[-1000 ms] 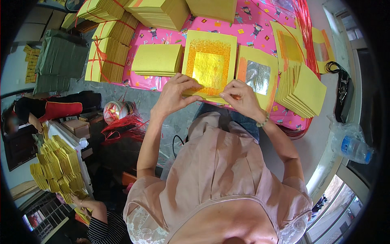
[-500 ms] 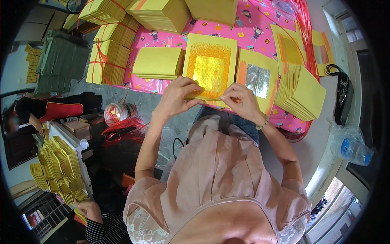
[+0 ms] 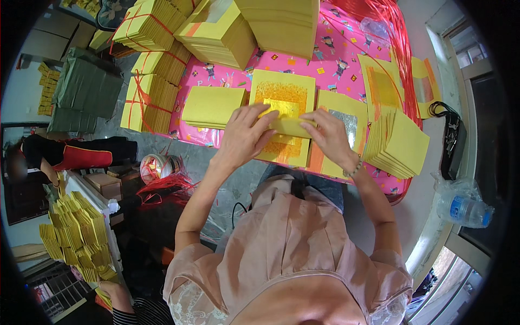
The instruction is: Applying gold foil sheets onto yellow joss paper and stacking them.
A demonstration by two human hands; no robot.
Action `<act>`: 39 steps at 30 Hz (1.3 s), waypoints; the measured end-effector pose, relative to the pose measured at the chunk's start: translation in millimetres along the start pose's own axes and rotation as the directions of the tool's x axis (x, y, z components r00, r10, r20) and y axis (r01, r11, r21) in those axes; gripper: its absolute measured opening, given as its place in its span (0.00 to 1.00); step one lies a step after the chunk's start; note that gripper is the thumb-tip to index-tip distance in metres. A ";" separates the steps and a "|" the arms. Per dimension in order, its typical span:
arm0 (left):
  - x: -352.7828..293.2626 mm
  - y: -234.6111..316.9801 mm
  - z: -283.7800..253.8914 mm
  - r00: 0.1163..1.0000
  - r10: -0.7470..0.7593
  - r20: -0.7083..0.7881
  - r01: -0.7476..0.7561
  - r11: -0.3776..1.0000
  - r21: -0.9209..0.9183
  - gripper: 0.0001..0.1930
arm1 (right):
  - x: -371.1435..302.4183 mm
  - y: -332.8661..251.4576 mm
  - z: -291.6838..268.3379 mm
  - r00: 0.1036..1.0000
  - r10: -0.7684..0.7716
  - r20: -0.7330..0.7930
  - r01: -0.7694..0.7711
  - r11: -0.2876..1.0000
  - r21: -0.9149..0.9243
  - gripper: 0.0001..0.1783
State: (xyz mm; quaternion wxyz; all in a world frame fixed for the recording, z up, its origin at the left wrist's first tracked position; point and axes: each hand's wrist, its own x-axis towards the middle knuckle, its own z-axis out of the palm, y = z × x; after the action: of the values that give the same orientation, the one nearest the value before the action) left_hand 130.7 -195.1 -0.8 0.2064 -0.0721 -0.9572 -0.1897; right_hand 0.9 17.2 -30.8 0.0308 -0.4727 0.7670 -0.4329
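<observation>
In front of me lies a pile of yellow paper sheets [image 3: 303, 86] with orange print and a gold foil square. The top sheet's near part [image 3: 295, 128] is turned up and over, baring orange and gold on the sheet beneath. My left hand [image 3: 245, 134] grips the left end of this fold, fingers on top and thumb on the near side. At the right end, my right hand [image 3: 329, 140] is closed on the fold between thumb and fingers. A pile of folded yellow papers [image 3: 214, 103] sits left of it; sheets with silver foil [image 3: 349, 119] lie to the right.
Tall yellow paper stacks [image 3: 219, 40] and bundles tied with red string [image 3: 149, 108] fill the table's far left. A fanned pile of folded papers [image 3: 406, 146] and red strands [image 3: 406, 65] are at right. Two other people work at left beside a paper-covered table [image 3: 111, 216].
Both hands have moved away from me, carrying the top sheet's near edge up and over. The sheet lay flat before; now it is partly folded. The whole view has shifted slightly.
</observation>
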 end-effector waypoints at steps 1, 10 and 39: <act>1.0 0.5 2.4 1.000 0.004 -0.004 -0.004 1.000 0.001 0.19 | 9.1 2.9 -2.8 0.997 0.073 -0.013 -0.072 0.997 0.039 0.10; 1.6 4.7 44.6 0.995 -0.071 0.069 0.066 0.995 0.071 0.35 | 74.4 70.4 6.6 0.966 0.236 -0.105 -0.228 0.970 0.081 0.13; 3.2 -14.8 73.9 0.976 -0.131 0.175 0.114 0.988 0.104 0.37 | 119.1 65.0 44.2 0.964 0.183 0.193 -0.139 0.965 -0.223 0.15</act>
State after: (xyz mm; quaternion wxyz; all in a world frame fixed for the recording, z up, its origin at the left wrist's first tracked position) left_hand 97.4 -179.5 -66.7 0.1097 -0.0203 -0.9824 -0.1497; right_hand -90.0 -88.8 -60.3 0.0982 -0.4526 0.8363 -0.2935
